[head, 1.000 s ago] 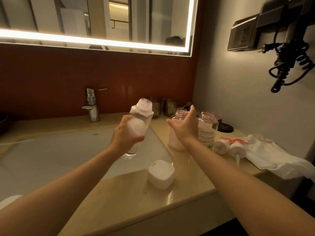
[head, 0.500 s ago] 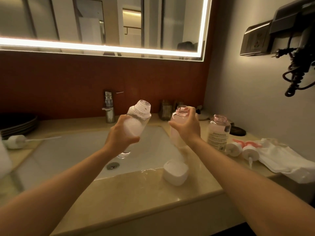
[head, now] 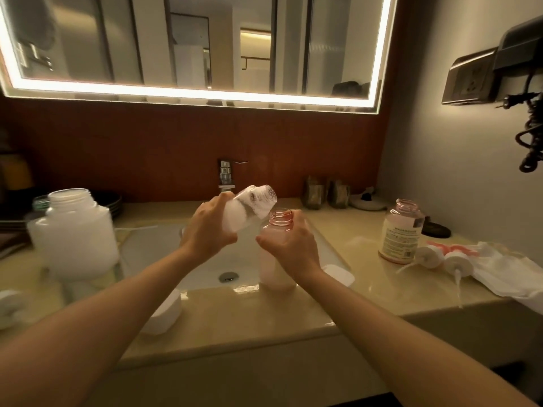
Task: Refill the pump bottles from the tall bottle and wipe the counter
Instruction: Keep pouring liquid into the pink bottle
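My left hand (head: 210,230) grips a clear bottle (head: 249,208) with white liquid, tilted so its open mouth points right, just above the neck of a pink pump bottle (head: 277,251). My right hand (head: 292,249) holds that pink bottle upright at the sink's front right rim. A second open pink bottle (head: 401,232) with a label stands on the counter (head: 249,312) to the right. Two pump heads (head: 440,258) lie beside it, next to a white cloth (head: 505,273).
A large white open jug (head: 75,233) stands at the left of the sink (head: 205,259). White caps lie at the front rim (head: 164,314) and right of the basin (head: 338,274). The tap (head: 226,177), two small jars and a dish line the back wall.
My left hand tipped the clear bottle from nearly upright toward the right. My right hand carried the pink bottle left, under its mouth. The view shifted left, showing the white jug.
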Tool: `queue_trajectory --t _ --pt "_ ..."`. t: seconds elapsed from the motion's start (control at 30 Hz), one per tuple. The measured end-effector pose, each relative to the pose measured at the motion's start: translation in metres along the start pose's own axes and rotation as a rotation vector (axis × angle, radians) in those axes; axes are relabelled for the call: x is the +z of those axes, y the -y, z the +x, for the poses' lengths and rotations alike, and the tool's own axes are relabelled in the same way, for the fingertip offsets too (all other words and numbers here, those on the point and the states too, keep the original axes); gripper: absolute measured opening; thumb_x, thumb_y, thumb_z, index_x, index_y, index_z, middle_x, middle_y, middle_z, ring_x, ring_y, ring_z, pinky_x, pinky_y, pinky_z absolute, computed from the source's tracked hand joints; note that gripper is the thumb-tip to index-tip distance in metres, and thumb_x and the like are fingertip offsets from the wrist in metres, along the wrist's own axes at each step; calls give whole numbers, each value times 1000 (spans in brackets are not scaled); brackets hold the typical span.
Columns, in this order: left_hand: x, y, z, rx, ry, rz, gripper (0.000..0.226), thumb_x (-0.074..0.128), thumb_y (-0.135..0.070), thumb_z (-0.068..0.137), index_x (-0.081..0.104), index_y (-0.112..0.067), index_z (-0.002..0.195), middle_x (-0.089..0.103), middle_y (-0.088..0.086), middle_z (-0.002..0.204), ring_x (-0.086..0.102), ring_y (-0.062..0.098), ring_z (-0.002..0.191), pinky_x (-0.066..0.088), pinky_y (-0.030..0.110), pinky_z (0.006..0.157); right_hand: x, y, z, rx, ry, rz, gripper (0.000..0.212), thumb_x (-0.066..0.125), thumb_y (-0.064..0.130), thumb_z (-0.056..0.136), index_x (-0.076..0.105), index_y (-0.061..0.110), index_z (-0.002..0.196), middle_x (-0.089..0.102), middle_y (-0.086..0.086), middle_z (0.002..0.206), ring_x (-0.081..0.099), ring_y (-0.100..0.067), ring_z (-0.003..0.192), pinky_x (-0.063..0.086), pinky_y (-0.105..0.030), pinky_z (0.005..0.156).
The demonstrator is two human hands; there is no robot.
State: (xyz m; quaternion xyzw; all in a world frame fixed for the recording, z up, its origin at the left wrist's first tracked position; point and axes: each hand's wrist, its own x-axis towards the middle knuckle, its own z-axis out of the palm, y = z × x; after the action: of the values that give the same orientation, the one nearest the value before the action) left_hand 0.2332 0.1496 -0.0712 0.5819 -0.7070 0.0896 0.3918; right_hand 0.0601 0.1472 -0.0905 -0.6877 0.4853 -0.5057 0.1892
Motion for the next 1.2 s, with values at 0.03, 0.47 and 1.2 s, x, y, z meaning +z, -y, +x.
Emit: queue_trajectory --t 0.03,0.47,1.2 --pt "-1 2 -1 9 -3 15 70 78 -13 63 43 -9 123 56 12 112 51 24 91 42 32 68 1 1 -2 -8 -14 -7 60 76 36 67 41 20 113 50 -1 105 51 -13 86 49 -26 71" --pt "-17 3 -2 182 -74 243 76 83 -14 59 46 -7 126 58 14 120 55 34 104 48 42 82 4 -1 -13 -44 -76 -40 67 77 37 67 40 13 117 51 -4 111 51 -16 93 42 -23 69" --pt "-23 4 6 381 -206 434 87 91 -19 45 42 -13 116 63 14 105 63 33 90 53 46 75 12 -9 -20 -47 -131 -17 78 79 38 67 30 14 123 51 -11 126 54 -25 109 47 -23 77"
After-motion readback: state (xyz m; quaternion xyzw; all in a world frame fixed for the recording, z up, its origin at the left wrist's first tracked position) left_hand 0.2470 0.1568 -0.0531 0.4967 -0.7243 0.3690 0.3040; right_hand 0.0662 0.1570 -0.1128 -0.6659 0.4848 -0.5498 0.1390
